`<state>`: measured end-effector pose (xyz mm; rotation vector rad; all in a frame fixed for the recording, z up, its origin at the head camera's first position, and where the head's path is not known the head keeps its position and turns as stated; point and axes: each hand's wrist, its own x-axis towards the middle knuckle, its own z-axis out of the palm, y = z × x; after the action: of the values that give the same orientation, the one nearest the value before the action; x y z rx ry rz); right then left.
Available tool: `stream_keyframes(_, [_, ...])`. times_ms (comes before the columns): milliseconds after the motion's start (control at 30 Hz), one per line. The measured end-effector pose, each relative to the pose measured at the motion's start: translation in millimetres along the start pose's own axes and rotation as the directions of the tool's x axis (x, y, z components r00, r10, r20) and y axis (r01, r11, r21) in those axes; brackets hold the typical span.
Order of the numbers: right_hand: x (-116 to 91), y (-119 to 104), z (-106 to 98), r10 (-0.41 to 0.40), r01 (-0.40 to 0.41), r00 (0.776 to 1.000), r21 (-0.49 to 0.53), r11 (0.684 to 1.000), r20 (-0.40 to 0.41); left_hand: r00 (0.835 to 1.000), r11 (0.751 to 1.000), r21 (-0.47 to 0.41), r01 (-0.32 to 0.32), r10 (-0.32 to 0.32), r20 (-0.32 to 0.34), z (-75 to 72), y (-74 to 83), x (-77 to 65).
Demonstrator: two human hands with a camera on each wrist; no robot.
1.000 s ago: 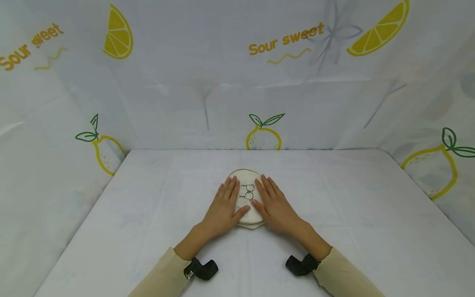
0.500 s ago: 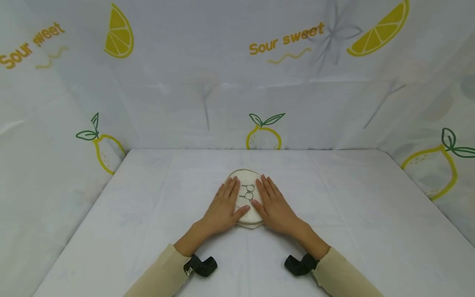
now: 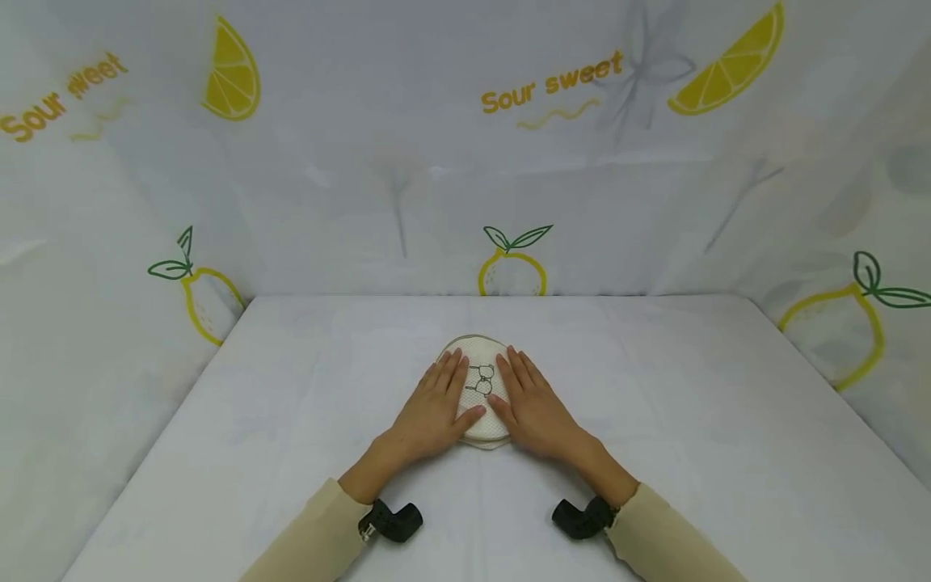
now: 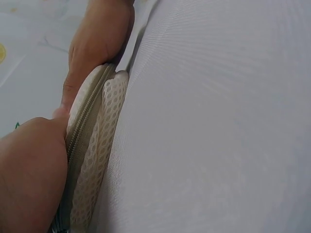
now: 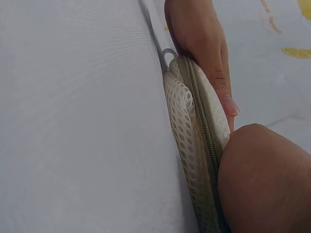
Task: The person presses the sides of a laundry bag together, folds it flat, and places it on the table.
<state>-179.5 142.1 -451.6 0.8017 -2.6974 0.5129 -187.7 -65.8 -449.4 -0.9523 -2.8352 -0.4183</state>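
Note:
A round cream mesh laundry bag (image 3: 482, 420) with a dark line drawing on top lies flat on the white table. My left hand (image 3: 427, 408) rests on its left side, fingers straight and pointing away from me. On the right side my right hand (image 3: 537, 406) lies the same way, with the thumbs apart over the near part. Both wrist views show the bag's side: a zipper (image 4: 86, 114) runs along its edge above a layer of open mesh (image 5: 182, 121). The right wrist view also shows a small grey loop (image 5: 168, 57) at the rim. The palms hide the bag's sides.
White cloth covers the table (image 3: 698, 420). Behind it hangs a white curtain (image 3: 327, 226) printed with lemons and lettering, which also closes off the left and right sides. A black wrist camera (image 3: 396, 521) sits at the left cuff, another black wrist camera (image 3: 582, 517) at the right.
Both hands stay flat on the laundry bag, and the bag keeps its place between them. The head view has shifted slightly.

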Motion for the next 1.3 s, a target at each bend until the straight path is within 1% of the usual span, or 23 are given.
stream_keyframes(67, [-1,1,1,0.005,-0.005,1.000,0.001,1.000,0.000,1.000,1.000,-0.020,-0.001,0.001,0.000,1.5,-0.7,0.5])
stream_keyframes(167, [0,2,0,0.014,-0.014,1.000,0.012,1.000,-0.005,1.000,0.998,-0.067,-0.004,0.002,-0.022,2.2,-1.8,2.1])
stream_keyframes(300, [1,4,0,0.018,-0.017,1.000,0.026,1.000,-0.013,0.999,0.993,-0.118,-0.023,0.017,-0.052,3.1,-4.4,5.1])
stream_keyframes(400, [3,6,0,0.019,-0.018,1.000,0.041,0.999,-0.016,0.998,0.991,-0.133,-0.027,0.020,-0.055,4.8,-7.2,6.9])
stream_keyframes(567, [4,7,3,0.032,-0.031,0.999,0.078,0.996,-0.006,0.999,0.988,-0.151,-0.008,0.001,-0.045,9.5,-12.2,6.6])
stream_keyframes(667, [4,6,3,0.055,-0.056,0.998,0.100,0.993,0.020,0.999,0.987,-0.163,-0.008,0.000,-0.053,10.3,-15.4,5.9])
stream_keyframes(733, [3,5,1,0.078,-0.083,0.996,0.114,0.990,0.049,0.998,0.984,-0.179,-0.013,0.002,-0.065,7.2,-17.4,6.2])
stream_keyframes(800, [3,3,-3,0.099,-0.109,0.992,0.121,0.987,0.081,0.995,0.978,-0.208,-0.033,0.013,-0.096,1.6,-19.8,6.9])
stream_keyframes(900, [5,0,-12,0.106,-0.118,0.988,0.109,0.987,0.112,0.990,0.970,-0.236,-0.065,0.032,-0.140,-8.6,-25.2,10.0])
stream_keyframes(1033, [7,-1,-25,0.047,-0.053,0.992,0.054,0.997,0.114,0.974,0.958,-0.245,-0.148,0.098,-0.205,-19.9,-37.3,17.9])
stream_keyframes(1100, [7,0,-32,-0.005,0.002,0.994,0.028,1.000,0.113,0.962,0.950,-0.234,-0.208,0.154,-0.226,-24.0,-44.7,23.6])
stream_keyframes(1167, [7,2,-38,-0.072,0.071,0.990,0.011,0.997,0.125,0.949,0.940,-0.214,-0.265,0.216,-0.228,-27.4,-51.5,29.4])
stream_keyframes(1233, [5,3,-41,-0.163,0.164,0.977,0.004,0.986,0.136,0.940,0.930,-0.198,-0.311,0.270,-0.209,-29.4,-57.4,34.2])
stream_keyframes(1300, [3,4,-43,-0.270,0.274,0.951,-0.006,0.962,0.149,0.936,0.919,-0.200,-0.339,0.308,-0.172,-31.0,-61.4,37.9])
